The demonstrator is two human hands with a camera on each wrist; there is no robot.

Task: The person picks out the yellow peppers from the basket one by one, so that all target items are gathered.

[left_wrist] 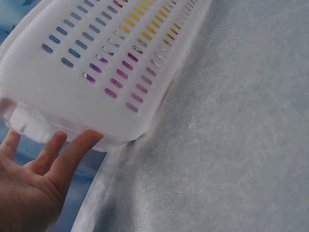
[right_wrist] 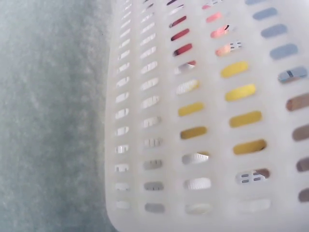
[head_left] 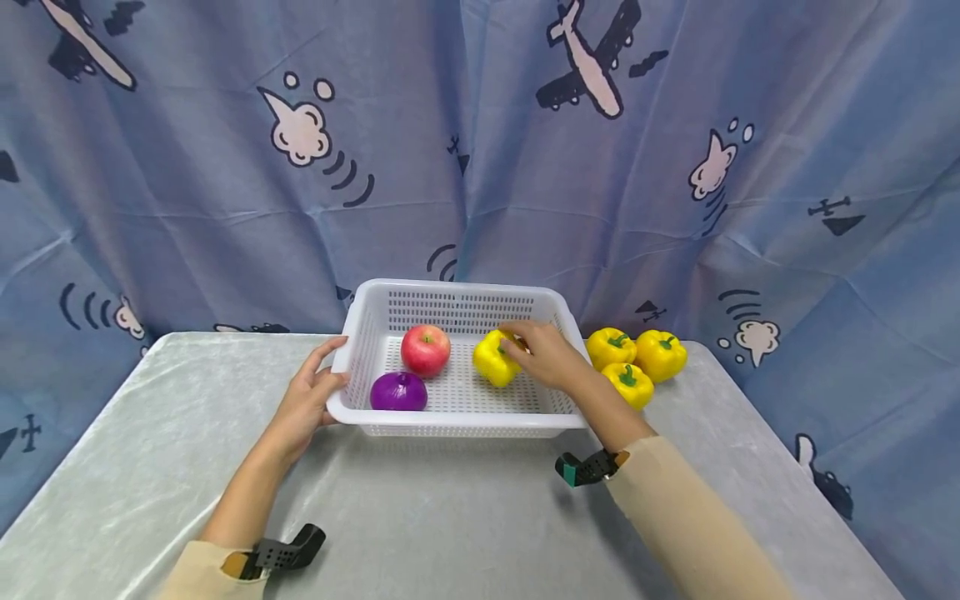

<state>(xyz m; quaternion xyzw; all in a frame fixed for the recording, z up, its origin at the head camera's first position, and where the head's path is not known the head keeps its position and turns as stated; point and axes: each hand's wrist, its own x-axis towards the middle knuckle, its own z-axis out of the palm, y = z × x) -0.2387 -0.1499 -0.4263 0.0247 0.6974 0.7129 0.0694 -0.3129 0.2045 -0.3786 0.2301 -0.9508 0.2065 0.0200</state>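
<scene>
A white plastic basket [head_left: 465, 421] with slotted walls stands on the table. My left hand [head_left: 300, 404] holds its left end, thumb and fingertips at the rim; the left wrist view shows the fingers [left_wrist: 72, 154] against the end wall. Inside the basket, my right hand [head_left: 546, 354] grips a yellow bell pepper [head_left: 491, 360] from its right side. To the left of that pepper lie a red apple [head_left: 425, 350] and, nearer the front wall, a purple onion [head_left: 399, 392]. In the right wrist view the basket wall [right_wrist: 164, 106] hides most of the right hand.
Three more yellow bell peppers [head_left: 660, 356] sit grouped on the table outside the basket's right end. A pale grey cloth [head_left: 435, 525] covers the table. Behind the basket hangs a blue curtain [head_left: 420, 183] printed with planes.
</scene>
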